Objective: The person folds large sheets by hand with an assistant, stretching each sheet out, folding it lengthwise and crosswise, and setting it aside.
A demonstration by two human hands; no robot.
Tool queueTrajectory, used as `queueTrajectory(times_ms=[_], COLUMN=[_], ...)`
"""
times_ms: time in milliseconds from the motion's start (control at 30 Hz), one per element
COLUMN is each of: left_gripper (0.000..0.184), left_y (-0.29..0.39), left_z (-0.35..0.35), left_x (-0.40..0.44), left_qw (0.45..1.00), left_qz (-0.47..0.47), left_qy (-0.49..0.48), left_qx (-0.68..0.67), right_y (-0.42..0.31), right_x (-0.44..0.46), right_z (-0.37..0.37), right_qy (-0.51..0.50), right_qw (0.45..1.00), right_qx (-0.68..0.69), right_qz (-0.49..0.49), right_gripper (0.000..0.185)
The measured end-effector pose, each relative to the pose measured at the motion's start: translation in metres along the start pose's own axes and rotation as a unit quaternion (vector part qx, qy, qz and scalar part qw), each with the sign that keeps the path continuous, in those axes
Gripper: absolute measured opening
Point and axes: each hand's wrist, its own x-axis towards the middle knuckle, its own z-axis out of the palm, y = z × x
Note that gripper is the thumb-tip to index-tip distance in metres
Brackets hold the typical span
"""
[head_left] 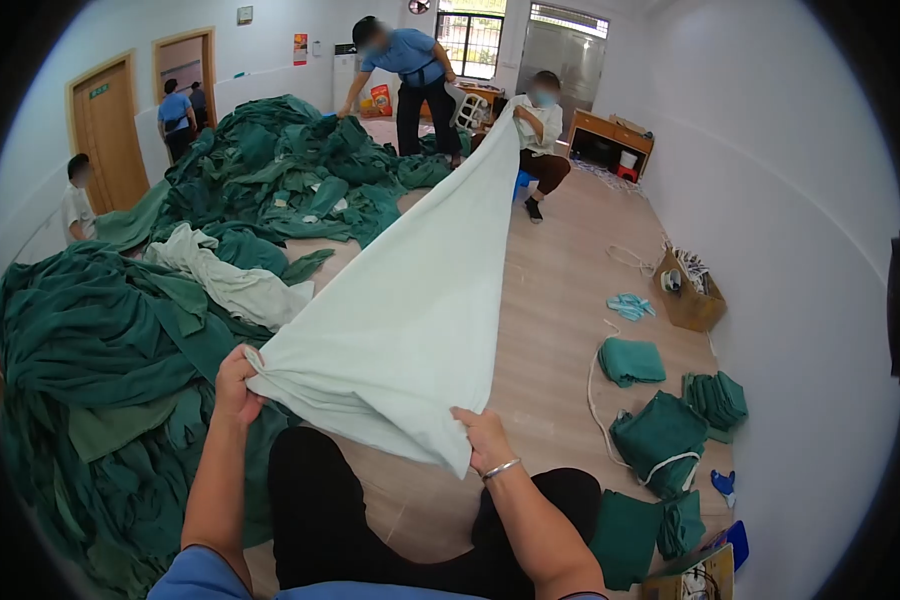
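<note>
A large pale green cloth (400, 310) stretches from my hands toward a seated person (538, 140) at the far end, who holds its other end up. My left hand (237, 385) is closed around the near left corner, where the fabric bunches. At the near right edge, my right hand (484, 438), with a silver bangle on the wrist, pinches the cloth. Between my hands the fabric sags in folds above my knees.
Heaps of dark green cloth (100, 340) fill the left side, with a whitish cloth (235, 280) on them. Folded green bundles (632, 361), a cord, and a cardboard box (690, 295) lie along the right wall. A standing person (410, 70) bends over the far heap.
</note>
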Motion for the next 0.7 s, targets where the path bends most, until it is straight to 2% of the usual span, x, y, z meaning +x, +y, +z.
queueTrajectory(times_ms=[33, 67, 100, 133, 167, 200, 233, 267, 300, 333, 367, 400, 433, 467, 500, 533, 600, 633, 667, 700], left_gripper=[0.008, 0.008, 0.011, 0.014, 0.016, 0.012, 0.017, 0.024, 0.024, 0.025, 0.025, 0.021, 0.017, 0.02, 0.036, 0.047, 0.07, 0.08, 0.091, 0.093], left_y=[0.002, 0.001, 0.001, 0.001, 0.0, 0.005, -0.026, -0.047, -0.055, -0.055, -0.044, -0.026, -0.014, -0.028, -0.042, -0.093, -0.192, -0.197, -0.199, -0.204], left_z=[0.008, 0.019, 0.034, 0.051, 0.074, 0.11, 0.131, 0.157, 0.173, 0.185, 0.185, 0.177, 0.166, 0.149, 0.126, 0.108, 0.073, 0.095, 0.117, 0.134], left_x=[0.0, 0.0, -0.002, -0.004, -0.008, -0.025, -0.029, -0.05, -0.065, -0.073, -0.066, -0.052, -0.039, -0.016, 0.014, 0.031, 0.062, 0.041, 0.019, -0.005], left_qw=[0.999, 0.999, 0.993, 0.977, 0.92, 0.853, 0.79, 0.742, 0.665, 0.577, 0.58, 0.785, 0.896, 0.961, 0.981, 0.973, 0.91, 0.915, 0.862, 0.853], left_qz=[0.022, 0.02, 0.061, 0.103, 0.193, 0.188, 0.333, 0.339, 0.309, 0.277, 0.285, 0.109, -0.082, 0.018, 0.076, 0.042, -0.048, -0.232, -0.414, -0.428], left_qy=[-0.029, -0.03, -0.075, -0.118, -0.214, -0.274, -0.366, -0.428, -0.478, -0.518, -0.514, -0.497, -0.426, -0.262, -0.155, -0.113, -0.055, -0.132, -0.182, -0.226], left_qx=[0.007, 0.003, 0.073, 0.142, 0.267, 0.401, 0.362, 0.391, 0.484, 0.567, 0.564, 0.354, 0.1, 0.083, 0.089, 0.198, 0.408, 0.304, 0.23, 0.198], right_y=[0.001, 0.001, -0.008, -0.015, -0.024, -0.033, -0.046, -0.041, -0.035, -0.036, -0.042, -0.049, -0.056, -0.061, -0.062, -0.059, -0.048, -0.042, -0.036, -0.035], right_x=[0.005, 0.009, -0.001, -0.005, -0.006, -0.009, -0.02, -0.026, -0.028, -0.03, -0.04, -0.05, -0.06, -0.069, -0.069, -0.065, -0.062, -0.058, -0.055, -0.058], right_z=[-0.007, -0.015, -0.009, -0.001, 0.008, 0.019, 0.034, 0.042, 0.053, 0.06, 0.056, 0.048, 0.037, 0.025, 0.008, -0.008, -0.015, -0.012, -0.007, 0.002], right_qy=[0.019, 0.035, 0.071, 0.072, 0.03, -0.016, -0.205, -0.205, -0.161, -0.112, -0.094, -0.093, -0.094, -0.091, -0.083, -0.074, -0.058, -0.067, -0.08, -0.056], right_qw=[0.965, 0.863, 0.7, 0.698, 0.886, 0.984, 0.967, 0.967, 0.979, 0.952, 0.963, 0.96, 0.986, 0.995, 0.994, 0.989, 0.996, 0.994, 0.992, 0.994], right_qx=[-0.261, -0.504, -0.705, -0.707, -0.463, -0.173, 0.017, 0.013, -0.126, -0.263, -0.235, -0.244, -0.114, 0.021, 0.072, 0.125, 0.074, 0.088, 0.102, 0.09], right_qz=[0.001, 0.003, -0.09, -0.092, -0.031, 0.036, 0.148, 0.153, 0.024, -0.111, -0.097, -0.1, -0.071, -0.042, -0.02, 0.002, -0.012, -0.009, -0.003, 0.024], right_gripper=[0.037, 0.036, 0.043, 0.043, 0.047, 0.051, 0.052, 0.052, 0.052, 0.054, 0.051, 0.051, 0.049, 0.046, 0.045, 0.043, 0.042, 0.041, 0.041, 0.035])
